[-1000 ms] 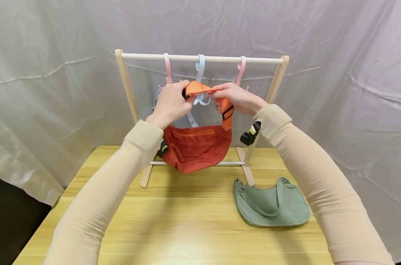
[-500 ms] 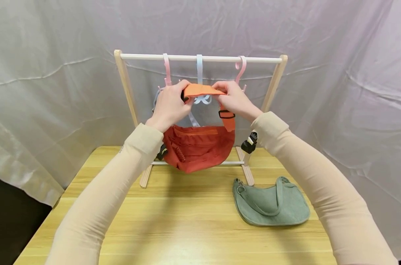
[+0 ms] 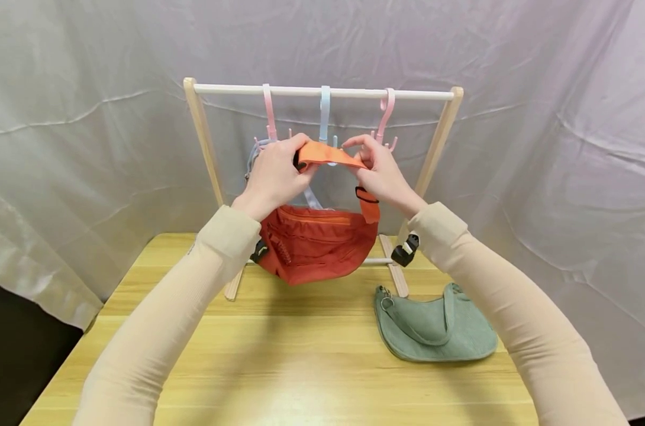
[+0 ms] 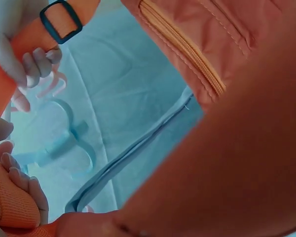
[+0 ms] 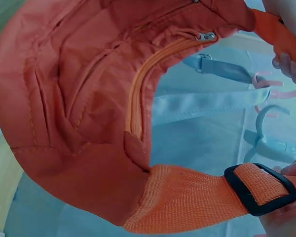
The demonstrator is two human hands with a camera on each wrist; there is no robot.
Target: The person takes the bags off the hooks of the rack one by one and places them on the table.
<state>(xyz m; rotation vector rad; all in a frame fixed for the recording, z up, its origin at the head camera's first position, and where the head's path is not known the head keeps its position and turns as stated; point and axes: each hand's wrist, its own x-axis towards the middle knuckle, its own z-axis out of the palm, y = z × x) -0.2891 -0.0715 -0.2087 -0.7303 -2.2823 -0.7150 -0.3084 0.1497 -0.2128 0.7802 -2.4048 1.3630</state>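
A red-orange waist bag (image 3: pixel 322 242) hangs in front of the rack, held up by its bright orange strap (image 3: pixel 330 155). My left hand (image 3: pixel 279 171) grips the strap at one end of the stretched section. The other end is pinched by my right hand (image 3: pixel 381 174), its index finger lifted off the strap. Below that hand sits a black slider buckle (image 5: pixel 260 190). Just behind the stretched strap is a light blue multi-prong hook hanger (image 3: pixel 325 112); in the left wrist view its prongs (image 4: pixel 71 140) show between the hands and the bag.
The wooden rack's white rail (image 3: pixel 360 93) also carries a left pink hanger (image 3: pixel 269 112) and a right pink hanger (image 3: pixel 387 112). A grey-blue strap (image 5: pixel 212 103) hangs behind the waist bag. A green shoulder bag (image 3: pixel 434 331) lies on the wooden table (image 3: pixel 301 355) at right.
Both hands and the waist bag have come down slightly. My right hand has shifted its hold along the strap and lifted its index finger. The blue hanger has turned on the rail.
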